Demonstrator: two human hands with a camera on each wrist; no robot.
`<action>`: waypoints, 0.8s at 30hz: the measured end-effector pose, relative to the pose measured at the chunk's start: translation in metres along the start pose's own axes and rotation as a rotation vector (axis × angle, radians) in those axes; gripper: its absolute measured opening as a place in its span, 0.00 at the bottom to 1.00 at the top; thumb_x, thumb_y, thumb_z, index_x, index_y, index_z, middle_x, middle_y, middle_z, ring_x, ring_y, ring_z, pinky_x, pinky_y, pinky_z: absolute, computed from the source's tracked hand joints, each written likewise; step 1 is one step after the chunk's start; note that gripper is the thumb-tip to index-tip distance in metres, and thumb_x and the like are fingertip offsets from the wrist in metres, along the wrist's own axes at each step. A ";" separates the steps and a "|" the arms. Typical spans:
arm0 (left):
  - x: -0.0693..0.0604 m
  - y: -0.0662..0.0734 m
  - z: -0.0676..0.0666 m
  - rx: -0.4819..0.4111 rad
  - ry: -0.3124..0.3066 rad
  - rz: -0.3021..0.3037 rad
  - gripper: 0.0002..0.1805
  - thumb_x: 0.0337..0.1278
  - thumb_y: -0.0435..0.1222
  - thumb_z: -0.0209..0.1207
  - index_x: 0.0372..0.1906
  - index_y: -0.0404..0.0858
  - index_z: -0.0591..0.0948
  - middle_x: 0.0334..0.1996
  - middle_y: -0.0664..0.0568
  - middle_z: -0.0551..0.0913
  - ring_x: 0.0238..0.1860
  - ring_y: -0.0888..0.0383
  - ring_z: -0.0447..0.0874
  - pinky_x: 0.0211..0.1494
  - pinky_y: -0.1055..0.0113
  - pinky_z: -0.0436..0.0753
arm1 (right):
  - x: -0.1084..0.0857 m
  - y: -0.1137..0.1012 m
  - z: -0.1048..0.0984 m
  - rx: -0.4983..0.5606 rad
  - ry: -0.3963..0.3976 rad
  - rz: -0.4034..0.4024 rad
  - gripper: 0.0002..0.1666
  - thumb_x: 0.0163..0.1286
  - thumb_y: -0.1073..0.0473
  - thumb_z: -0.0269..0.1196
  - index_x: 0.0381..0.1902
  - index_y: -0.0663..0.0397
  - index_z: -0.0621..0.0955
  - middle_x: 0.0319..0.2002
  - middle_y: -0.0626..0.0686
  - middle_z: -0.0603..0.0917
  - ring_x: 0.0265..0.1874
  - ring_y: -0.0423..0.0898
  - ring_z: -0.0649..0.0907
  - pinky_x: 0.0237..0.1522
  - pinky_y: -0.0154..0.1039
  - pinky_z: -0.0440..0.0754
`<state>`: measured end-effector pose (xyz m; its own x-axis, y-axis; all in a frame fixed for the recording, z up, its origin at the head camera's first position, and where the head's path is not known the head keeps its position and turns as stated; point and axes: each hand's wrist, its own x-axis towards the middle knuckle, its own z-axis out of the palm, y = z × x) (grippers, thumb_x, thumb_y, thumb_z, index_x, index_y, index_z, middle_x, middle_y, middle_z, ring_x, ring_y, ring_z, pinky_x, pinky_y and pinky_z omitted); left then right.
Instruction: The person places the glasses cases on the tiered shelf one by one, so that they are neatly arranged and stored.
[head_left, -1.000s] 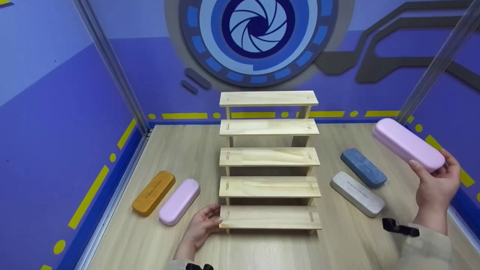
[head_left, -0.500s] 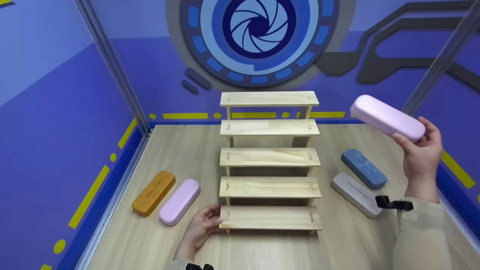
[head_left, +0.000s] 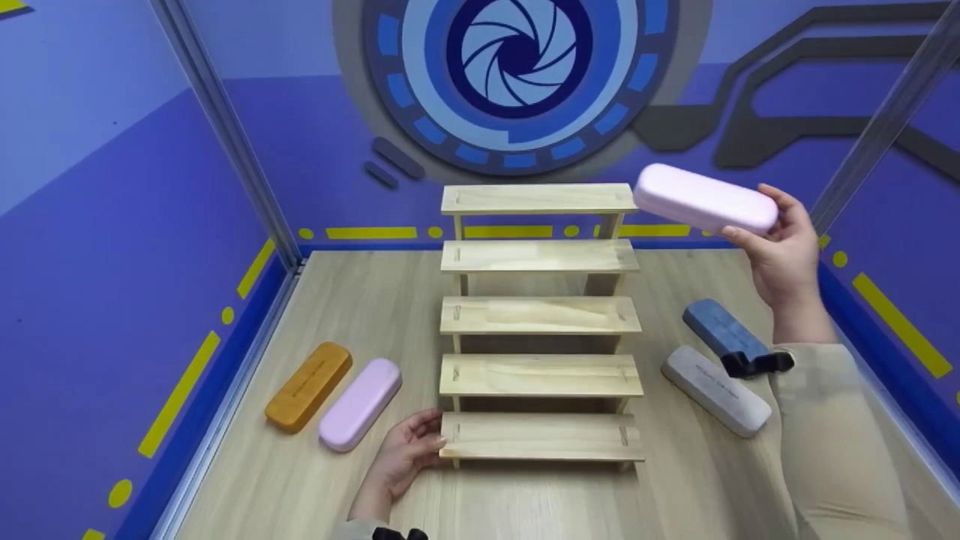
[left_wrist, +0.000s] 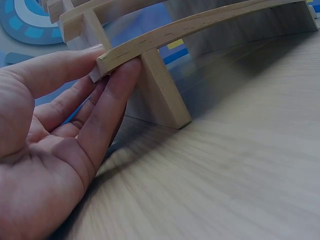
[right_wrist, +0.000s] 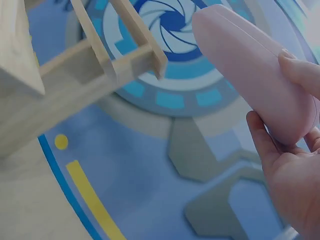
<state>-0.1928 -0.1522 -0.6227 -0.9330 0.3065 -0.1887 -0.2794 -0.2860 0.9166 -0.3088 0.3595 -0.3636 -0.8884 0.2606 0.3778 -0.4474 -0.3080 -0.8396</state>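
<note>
In the head view a wooden stepped rack (head_left: 540, 315) with several shelves stands mid-table. My left hand (head_left: 405, 454) pinches the left end of its lowest shelf, thumb above and fingers beneath, as the left wrist view shows on the shelf edge (left_wrist: 145, 45). Raised at the right, my right hand (head_left: 787, 255) grips one end of a pink glasses case (head_left: 705, 199). The far end of that case is close to the right end of the top shelf (head_left: 536, 199). In the right wrist view the held pink case (right_wrist: 255, 70) looks closed, with the rack (right_wrist: 75, 85) to its left.
Left of the rack lie an orange glasses case (head_left: 308, 387) and another pink glasses case (head_left: 361, 405). On the right lie a grey glasses case (head_left: 712, 390) and a blue one (head_left: 720, 326), partly covered by the right wrist strap. Blue-purple panels wall in the table.
My right hand has carried the pink glasses case left and upward, from the right side toward the top shelf. The left hand and the rack stay where they were.
</note>
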 end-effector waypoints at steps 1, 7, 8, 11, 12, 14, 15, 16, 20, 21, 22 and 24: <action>0.000 0.000 0.000 0.001 0.001 0.001 0.39 0.62 0.25 0.60 0.75 0.20 0.58 0.56 0.50 0.80 0.51 0.58 0.83 0.48 0.64 0.88 | 0.002 0.000 0.005 -0.007 -0.020 0.005 0.39 0.58 0.83 0.66 0.65 0.55 0.74 0.60 0.53 0.73 0.56 0.49 0.76 0.48 0.31 0.88; -0.001 0.000 0.000 -0.001 0.004 0.006 0.38 0.62 0.25 0.61 0.74 0.21 0.59 0.57 0.50 0.80 0.51 0.58 0.83 0.49 0.64 0.88 | 0.017 0.003 0.030 -0.045 -0.098 0.071 0.40 0.59 0.78 0.69 0.67 0.53 0.72 0.61 0.52 0.73 0.56 0.48 0.77 0.47 0.29 0.88; 0.000 -0.001 0.000 -0.003 0.003 0.005 0.38 0.62 0.25 0.60 0.74 0.21 0.59 0.57 0.50 0.80 0.51 0.58 0.83 0.49 0.64 0.88 | 0.019 0.004 0.034 -0.057 -0.105 0.085 0.40 0.59 0.78 0.70 0.67 0.52 0.72 0.61 0.52 0.73 0.56 0.48 0.77 0.47 0.29 0.87; -0.001 -0.001 0.000 -0.009 -0.002 0.009 0.38 0.61 0.24 0.61 0.74 0.20 0.59 0.56 0.51 0.81 0.50 0.58 0.84 0.49 0.63 0.89 | 0.027 0.006 0.046 -0.093 -0.127 0.117 0.41 0.59 0.76 0.71 0.68 0.51 0.71 0.63 0.51 0.72 0.58 0.48 0.76 0.49 0.29 0.87; -0.001 -0.001 0.000 -0.012 -0.006 0.012 0.38 0.61 0.24 0.61 0.74 0.20 0.59 0.56 0.51 0.81 0.50 0.58 0.83 0.49 0.63 0.89 | 0.029 0.008 0.050 -0.099 -0.136 0.126 0.41 0.59 0.75 0.71 0.68 0.51 0.71 0.63 0.51 0.72 0.58 0.49 0.76 0.49 0.28 0.87; -0.001 -0.001 -0.001 -0.016 -0.016 0.019 0.38 0.61 0.24 0.61 0.74 0.19 0.58 0.55 0.51 0.80 0.51 0.58 0.83 0.50 0.63 0.89 | 0.033 0.010 0.057 -0.098 -0.158 0.141 0.42 0.59 0.76 0.71 0.69 0.51 0.70 0.64 0.51 0.71 0.59 0.49 0.75 0.51 0.29 0.86; -0.001 0.000 -0.001 -0.020 -0.021 0.022 0.38 0.61 0.24 0.61 0.73 0.19 0.58 0.55 0.51 0.80 0.51 0.58 0.83 0.50 0.63 0.89 | 0.036 0.011 0.060 -0.089 -0.169 0.148 0.43 0.59 0.76 0.71 0.69 0.52 0.70 0.64 0.51 0.71 0.59 0.49 0.75 0.52 0.29 0.86; -0.001 0.000 -0.001 -0.022 -0.026 0.025 0.39 0.61 0.24 0.61 0.74 0.18 0.57 0.55 0.51 0.80 0.51 0.58 0.83 0.49 0.63 0.89 | 0.038 0.012 0.064 -0.074 -0.179 0.157 0.43 0.59 0.77 0.71 0.70 0.53 0.69 0.63 0.51 0.71 0.59 0.49 0.75 0.52 0.30 0.86; -0.002 0.000 -0.002 -0.030 -0.039 0.031 0.39 0.62 0.24 0.61 0.74 0.17 0.56 0.54 0.51 0.80 0.52 0.59 0.82 0.50 0.63 0.89 | 0.044 0.018 0.077 -0.076 -0.206 0.183 0.45 0.59 0.77 0.71 0.72 0.55 0.67 0.63 0.51 0.71 0.59 0.48 0.75 0.52 0.29 0.86; -0.002 0.000 -0.002 -0.031 -0.040 0.031 0.39 0.62 0.24 0.61 0.73 0.17 0.56 0.53 0.51 0.80 0.52 0.58 0.83 0.50 0.63 0.89 | 0.046 0.020 0.080 -0.074 -0.210 0.190 0.46 0.59 0.78 0.71 0.72 0.56 0.66 0.63 0.52 0.71 0.59 0.48 0.75 0.52 0.29 0.86; -0.002 0.000 -0.002 -0.031 -0.040 0.032 0.39 0.62 0.24 0.61 0.73 0.17 0.56 0.54 0.51 0.80 0.52 0.58 0.83 0.50 0.63 0.89 | 0.047 0.021 0.083 -0.081 -0.214 0.195 0.46 0.59 0.77 0.71 0.72 0.55 0.67 0.63 0.52 0.71 0.59 0.48 0.75 0.52 0.29 0.86; -0.002 0.000 -0.002 -0.031 -0.040 0.033 0.38 0.62 0.24 0.60 0.73 0.18 0.57 0.54 0.50 0.80 0.52 0.58 0.83 0.50 0.61 0.89 | 0.050 0.025 0.089 -0.092 -0.222 0.204 0.45 0.59 0.77 0.71 0.71 0.55 0.67 0.63 0.52 0.72 0.59 0.48 0.75 0.52 0.29 0.86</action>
<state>-0.1912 -0.1542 -0.6232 -0.9321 0.3324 -0.1437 -0.2561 -0.3245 0.9106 -0.3735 0.2835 -0.3314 -0.9642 -0.0077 0.2652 -0.2552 -0.2470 -0.9348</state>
